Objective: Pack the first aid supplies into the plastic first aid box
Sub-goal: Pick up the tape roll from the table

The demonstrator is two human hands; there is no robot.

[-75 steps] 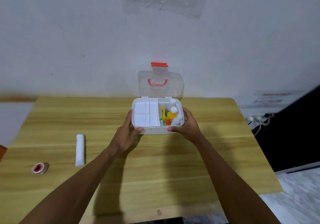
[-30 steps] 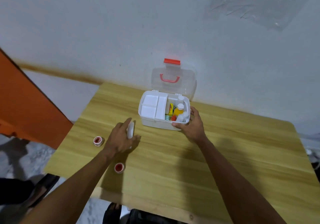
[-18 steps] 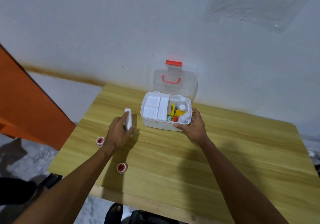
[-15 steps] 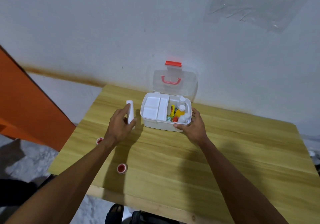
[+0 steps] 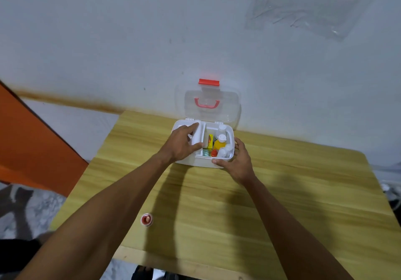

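Centrally, the left hand is clamped on a white gauze roll, holding it over the left section of the white inner tray of the plastic first aid box; whether the roll touches the tray cannot be told. The right hand is spread against the box's near right corner, thumb along the front wall and fingers on the right side, gripping nothing else.

Between the two hands, the box's right compartment holds a yellow bottle with a white cap, a white bottle beyond it, smaller white bottles just beside the right hand's fingers, a red-capped item and a yellow packet. Beyond the hands, the clear lid stands upright, carrying a red handle and a red latch at its top edge.

The box rests on a light wood-grain desk, near its far edge. Nearer than the left hand and beside the left forearm, a small red-and-white tape roll lies on the desk, well apart from the box.

Beyond the desk rises a pale grey wall with a brownish band running low across it, and a clear plastic sheet is fixed high up, above and to the right of the right hand. Left of the left forearm stands an orange panel, with mottled grey floor below.
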